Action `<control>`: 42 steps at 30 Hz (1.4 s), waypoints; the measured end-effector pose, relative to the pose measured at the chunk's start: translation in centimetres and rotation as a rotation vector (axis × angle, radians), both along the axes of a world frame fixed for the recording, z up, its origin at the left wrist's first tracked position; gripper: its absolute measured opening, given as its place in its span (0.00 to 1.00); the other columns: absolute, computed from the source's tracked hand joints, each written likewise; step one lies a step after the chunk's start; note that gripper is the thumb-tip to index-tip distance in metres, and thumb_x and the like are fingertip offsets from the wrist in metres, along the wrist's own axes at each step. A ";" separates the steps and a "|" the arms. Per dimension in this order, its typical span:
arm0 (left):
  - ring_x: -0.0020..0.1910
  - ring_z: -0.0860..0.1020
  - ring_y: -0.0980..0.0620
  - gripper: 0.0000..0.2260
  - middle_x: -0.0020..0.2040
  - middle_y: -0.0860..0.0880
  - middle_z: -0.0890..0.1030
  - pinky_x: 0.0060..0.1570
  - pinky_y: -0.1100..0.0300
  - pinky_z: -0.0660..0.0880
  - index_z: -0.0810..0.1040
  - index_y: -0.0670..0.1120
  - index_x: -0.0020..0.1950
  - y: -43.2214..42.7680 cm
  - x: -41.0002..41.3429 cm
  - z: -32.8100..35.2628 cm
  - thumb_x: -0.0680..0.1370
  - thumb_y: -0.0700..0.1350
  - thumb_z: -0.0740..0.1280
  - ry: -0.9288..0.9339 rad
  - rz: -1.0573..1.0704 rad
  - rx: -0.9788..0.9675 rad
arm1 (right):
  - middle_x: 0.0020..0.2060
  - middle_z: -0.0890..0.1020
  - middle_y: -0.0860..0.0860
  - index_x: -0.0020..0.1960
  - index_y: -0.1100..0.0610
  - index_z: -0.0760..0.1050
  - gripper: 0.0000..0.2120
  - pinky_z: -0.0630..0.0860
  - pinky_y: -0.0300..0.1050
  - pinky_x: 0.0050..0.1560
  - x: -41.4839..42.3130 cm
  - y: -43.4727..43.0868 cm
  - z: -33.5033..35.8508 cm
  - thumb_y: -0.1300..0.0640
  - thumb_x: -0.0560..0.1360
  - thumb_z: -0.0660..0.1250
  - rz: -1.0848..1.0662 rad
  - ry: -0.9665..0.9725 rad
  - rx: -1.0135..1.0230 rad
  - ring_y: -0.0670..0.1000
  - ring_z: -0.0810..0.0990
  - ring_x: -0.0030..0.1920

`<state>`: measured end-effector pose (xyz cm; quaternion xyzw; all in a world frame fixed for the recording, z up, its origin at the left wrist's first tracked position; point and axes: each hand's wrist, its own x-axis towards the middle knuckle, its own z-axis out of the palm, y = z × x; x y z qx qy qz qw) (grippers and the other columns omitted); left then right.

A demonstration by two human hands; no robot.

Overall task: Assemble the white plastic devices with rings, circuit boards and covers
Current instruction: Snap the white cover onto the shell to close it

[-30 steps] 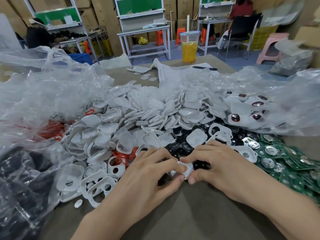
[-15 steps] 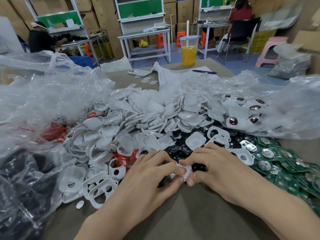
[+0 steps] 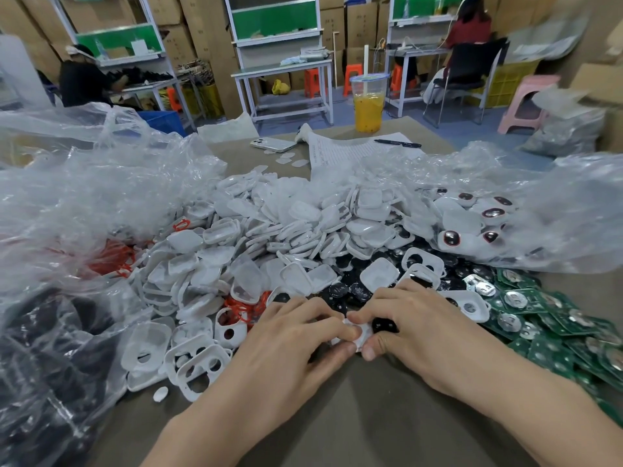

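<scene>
My left hand (image 3: 290,345) and my right hand (image 3: 428,328) meet at the front of the table, both pinching one small white plastic device (image 3: 359,333) between thumbs and fingertips; most of it is hidden by my fingers. Behind my hands lies a big heap of white plastic shells and covers (image 3: 290,237). Black round parts (image 3: 350,289) lie just beyond my fingers. Green circuit boards (image 3: 553,328) with silver discs spread to the right. Orange-red rings (image 3: 242,308) show among the white frames on the left.
Clear plastic bags (image 3: 84,203) pile up on the left, and another bag (image 3: 526,217) at the right holds finished white devices. A dark bag (image 3: 43,358) sits at front left. A phone (image 3: 273,144), paper sheet, pen and an orange drink cup (image 3: 367,102) stand at the table's far edge.
Both hands stay pressed together on the white device; only the fingers shift slightly. The camera has tilted a little, so the scene sits slightly lower in view.
</scene>
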<state>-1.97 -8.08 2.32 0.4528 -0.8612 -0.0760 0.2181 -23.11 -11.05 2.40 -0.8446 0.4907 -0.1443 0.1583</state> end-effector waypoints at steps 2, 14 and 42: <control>0.54 0.76 0.60 0.11 0.54 0.62 0.79 0.56 0.56 0.72 0.81 0.61 0.56 0.0 0.0 0.2 0.82 0.60 0.60 -0.034 -0.006 -0.007 | 0.41 0.71 0.31 0.56 0.38 0.78 0.13 0.57 0.40 0.50 0.0 0.0 0.1 0.43 0.72 0.70 0.002 0.006 0.001 0.37 0.60 0.48; 0.52 0.77 0.54 0.09 0.53 0.58 0.81 0.55 0.57 0.73 0.84 0.57 0.53 0.5 -0.3 0.1 0.79 0.58 0.66 -0.053 0.001 -0.134 | 0.56 0.75 0.35 0.68 0.40 0.74 0.20 0.55 0.34 0.57 0.3 1.5 0.6 0.42 0.77 0.67 -0.035 -0.023 -0.030 0.39 0.66 0.58; 0.58 0.77 0.63 0.13 0.61 0.64 0.76 0.54 0.74 0.69 0.79 0.64 0.62 1.0 -0.4 0.6 0.80 0.63 0.63 0.495 0.153 0.043 | 0.36 0.84 0.56 0.45 0.59 0.87 0.17 0.80 0.39 0.36 1.3 1.9 1.4 0.51 0.59 0.78 -0.328 -1.268 0.757 0.50 0.82 0.34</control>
